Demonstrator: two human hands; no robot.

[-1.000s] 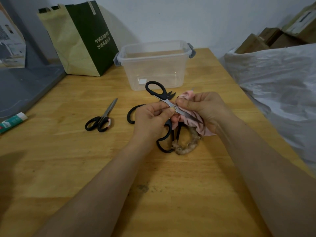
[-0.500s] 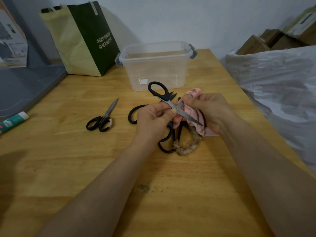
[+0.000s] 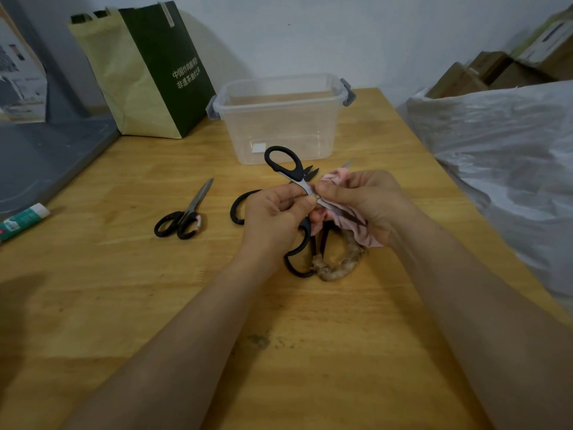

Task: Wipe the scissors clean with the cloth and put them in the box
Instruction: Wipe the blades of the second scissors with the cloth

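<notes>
Wiping black-handled scissors (image 3: pixel 297 172) with the pink cloth (image 3: pixel 369 237) above the wooden table (image 3: pixel 310 321).
Gripping the opened scissors in the left hand (image 3: pixel 273 218), fingers curled round the lower handle, thumb pressing near the pivot; pinching one blade through the cloth with the right hand (image 3: pixel 369 203), fingers clamped together on it; hovering just in front of the clear box (image 3: pixel 279 125), a smaller pair (image 3: pixel 198 197) lying apart to the left.

cloth (image 3: pixel 370 238) slid up the scissors (image 3: pixel 299 175), nearer pivot
</notes>
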